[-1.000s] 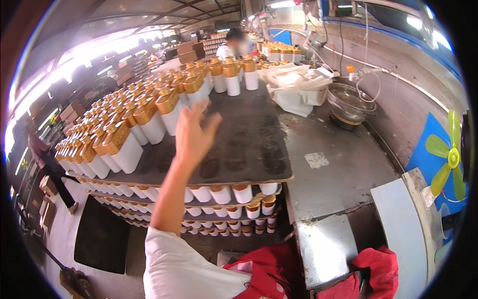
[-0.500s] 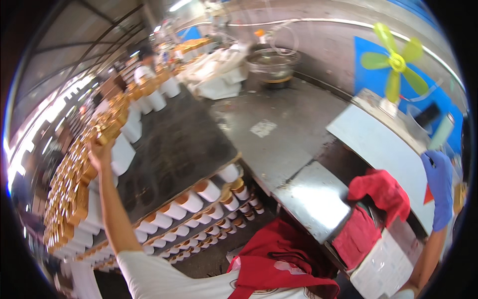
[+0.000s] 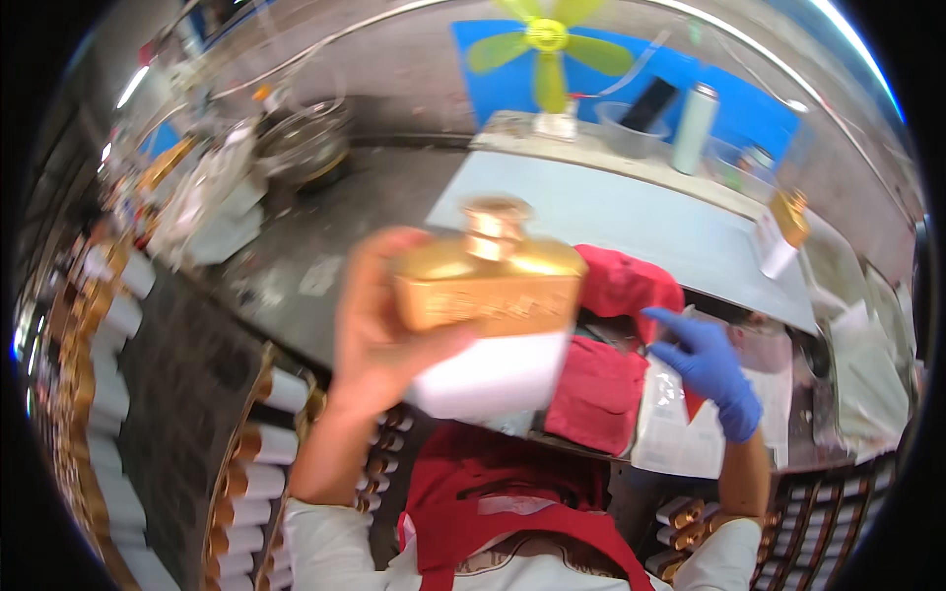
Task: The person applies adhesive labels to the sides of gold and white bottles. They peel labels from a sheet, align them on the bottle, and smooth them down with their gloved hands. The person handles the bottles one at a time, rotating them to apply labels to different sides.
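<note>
My left hand (image 3: 370, 325) grips a perfume-style bottle (image 3: 493, 369) with a white body, gold shoulder and gold cap, held upright in front of me and blurred by motion. In its blue glove, my right hand (image 3: 705, 369) hovers over the white papers, index finger and thumb stretched out. A small red pointed piece (image 3: 693, 404) shows under its palm, apparently held by the curled fingers; its kind is unclear. Beside that hand lie a crumpled red cloth (image 3: 631, 286) and a folded red cloth (image 3: 596, 394).
Many similar bottles (image 3: 103, 394) line a dark board (image 3: 172, 414) at left, with more on racks below. A pale board (image 3: 581, 212) crosses the bench, one bottle (image 3: 778, 236) at its right end. Behind stand a yellow-green fan (image 3: 548, 37), a flask (image 3: 696, 128) and a metal basin (image 3: 305, 143).
The view has turned right. My left hand has brought a bottle from the rows at left to in front of me. My gloved right hand has come in toward the red cloths.
</note>
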The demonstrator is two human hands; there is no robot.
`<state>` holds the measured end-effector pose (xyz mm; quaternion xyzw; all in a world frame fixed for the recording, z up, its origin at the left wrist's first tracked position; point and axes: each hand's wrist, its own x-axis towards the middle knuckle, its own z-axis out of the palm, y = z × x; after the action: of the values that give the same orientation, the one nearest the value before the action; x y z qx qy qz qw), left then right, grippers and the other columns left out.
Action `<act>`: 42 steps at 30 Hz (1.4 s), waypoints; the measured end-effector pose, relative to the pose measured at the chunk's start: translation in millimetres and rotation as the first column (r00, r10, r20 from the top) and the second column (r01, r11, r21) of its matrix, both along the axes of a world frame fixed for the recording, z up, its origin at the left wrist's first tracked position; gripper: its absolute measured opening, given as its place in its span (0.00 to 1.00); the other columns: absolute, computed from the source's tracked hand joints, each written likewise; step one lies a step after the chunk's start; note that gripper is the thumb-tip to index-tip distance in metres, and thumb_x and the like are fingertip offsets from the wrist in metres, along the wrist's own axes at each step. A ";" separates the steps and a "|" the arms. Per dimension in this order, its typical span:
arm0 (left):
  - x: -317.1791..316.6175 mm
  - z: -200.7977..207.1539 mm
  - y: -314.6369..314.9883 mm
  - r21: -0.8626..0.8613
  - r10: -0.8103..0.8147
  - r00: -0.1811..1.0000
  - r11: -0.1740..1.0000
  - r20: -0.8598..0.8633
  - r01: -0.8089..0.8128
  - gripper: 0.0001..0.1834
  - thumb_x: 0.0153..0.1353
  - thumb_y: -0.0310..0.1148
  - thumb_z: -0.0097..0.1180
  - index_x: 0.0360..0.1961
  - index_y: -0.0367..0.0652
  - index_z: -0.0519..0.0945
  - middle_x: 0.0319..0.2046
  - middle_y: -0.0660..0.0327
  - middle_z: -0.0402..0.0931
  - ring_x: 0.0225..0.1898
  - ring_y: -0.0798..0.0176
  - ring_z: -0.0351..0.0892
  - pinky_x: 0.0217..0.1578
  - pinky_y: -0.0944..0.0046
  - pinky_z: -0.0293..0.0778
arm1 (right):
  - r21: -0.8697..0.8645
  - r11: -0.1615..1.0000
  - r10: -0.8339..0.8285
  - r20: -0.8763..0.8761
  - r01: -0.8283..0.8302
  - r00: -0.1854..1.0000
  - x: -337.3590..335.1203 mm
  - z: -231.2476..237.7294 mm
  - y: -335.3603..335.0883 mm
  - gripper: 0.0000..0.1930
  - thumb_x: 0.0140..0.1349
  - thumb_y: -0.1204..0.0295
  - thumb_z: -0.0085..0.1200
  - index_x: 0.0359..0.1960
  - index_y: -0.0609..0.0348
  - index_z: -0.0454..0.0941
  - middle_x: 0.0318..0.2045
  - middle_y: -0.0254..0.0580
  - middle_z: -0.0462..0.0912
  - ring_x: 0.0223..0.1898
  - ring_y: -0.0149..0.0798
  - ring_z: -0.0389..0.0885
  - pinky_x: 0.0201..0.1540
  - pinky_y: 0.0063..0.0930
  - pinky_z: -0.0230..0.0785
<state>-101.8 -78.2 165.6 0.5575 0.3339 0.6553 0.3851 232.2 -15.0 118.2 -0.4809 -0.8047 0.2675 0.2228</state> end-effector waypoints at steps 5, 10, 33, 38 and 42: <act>93.1 -91.5 98.8 -0.340 -0.374 0.899 0.835 0.228 0.434 0.35 0.50 0.21 0.64 0.58 0.39 0.61 0.51 0.56 0.68 0.50 0.64 0.72 0.48 0.64 0.72 | -0.329 0.935 -0.255 -0.372 0.130 0.893 1.4 -53.6 -31.2 0.31 0.54 0.65 0.62 0.61 0.52 0.68 0.25 0.36 0.78 0.28 0.28 0.74 0.35 0.27 0.69; 133.6 -161.3 107.1 -0.508 -0.234 0.959 0.813 0.161 0.284 0.29 0.58 0.27 0.59 0.57 0.36 0.60 0.49 0.56 0.68 0.49 0.63 0.71 0.50 0.65 0.70 | -0.325 0.819 -0.567 -0.332 0.473 0.754 -5.4 -112.4 -24.9 0.30 0.56 0.60 0.62 0.60 0.51 0.69 0.22 0.35 0.74 0.25 0.28 0.71 0.32 0.26 0.69; 122.6 -163.1 95.7 -0.613 -0.228 0.948 0.723 0.224 0.319 0.30 0.62 0.27 0.51 0.64 0.36 0.56 0.54 0.58 0.67 0.53 0.66 0.67 0.56 0.64 0.62 | -0.030 0.773 -0.598 0.299 0.633 0.744 141.7 -115.5 -10.3 0.16 0.55 0.62 0.59 0.45 0.50 0.81 0.33 0.43 0.81 0.35 0.45 0.79 0.40 0.31 0.72; 118.9 -171.9 94.6 -0.563 -0.246 0.959 0.777 0.140 0.281 0.29 0.65 0.33 0.49 0.63 0.35 0.57 0.53 0.58 0.68 0.52 0.66 0.68 0.55 0.65 0.63 | -0.265 0.895 -0.247 0.374 0.359 0.894 87.6 -99.9 -66.0 0.20 0.54 0.59 0.60 0.48 0.47 0.77 0.36 0.42 0.79 0.36 0.46 0.80 0.37 0.36 0.73; 121.2 -173.9 93.0 -0.583 -0.217 0.963 0.767 0.158 0.268 0.27 0.67 0.35 0.47 0.63 0.35 0.56 0.53 0.57 0.68 0.51 0.67 0.69 0.53 0.65 0.65 | -0.220 0.900 -0.308 0.293 0.377 0.905 60.4 -100.9 -119.7 0.22 0.52 0.59 0.61 0.49 0.49 0.76 0.37 0.40 0.78 0.36 0.45 0.80 0.35 0.34 0.73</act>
<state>19.4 14.8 -8.3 0.4181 0.4330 0.4826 0.6362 292.6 -134.7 17.2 -0.6716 -0.6839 0.2685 0.0953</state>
